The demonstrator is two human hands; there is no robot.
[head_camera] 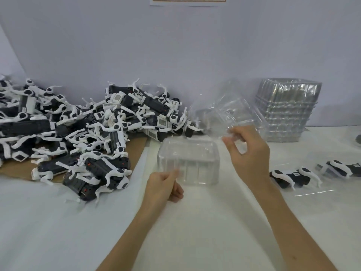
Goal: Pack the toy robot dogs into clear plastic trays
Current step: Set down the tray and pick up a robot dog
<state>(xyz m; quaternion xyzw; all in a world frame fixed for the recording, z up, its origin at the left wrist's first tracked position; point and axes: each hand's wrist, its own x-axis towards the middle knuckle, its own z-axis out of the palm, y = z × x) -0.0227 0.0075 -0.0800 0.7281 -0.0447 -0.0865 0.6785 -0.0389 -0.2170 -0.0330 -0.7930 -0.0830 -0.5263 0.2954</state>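
The white table [58,222] is carrying a dog pile [88,130] left, tray stack [287,110] right. My left hand [163,184] is pinching the clear tray [195,159]; my right hand [252,153] is pinching a raised tray [228,108].

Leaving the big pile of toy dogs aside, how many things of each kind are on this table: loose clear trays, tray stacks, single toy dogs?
Loose clear trays: 2, the tray on the table gripped by the left hand and the lifted tray pinched by the right hand
Tray stack: 1
Single toy dogs: 2, the near dog and the edge dog
Total: 5
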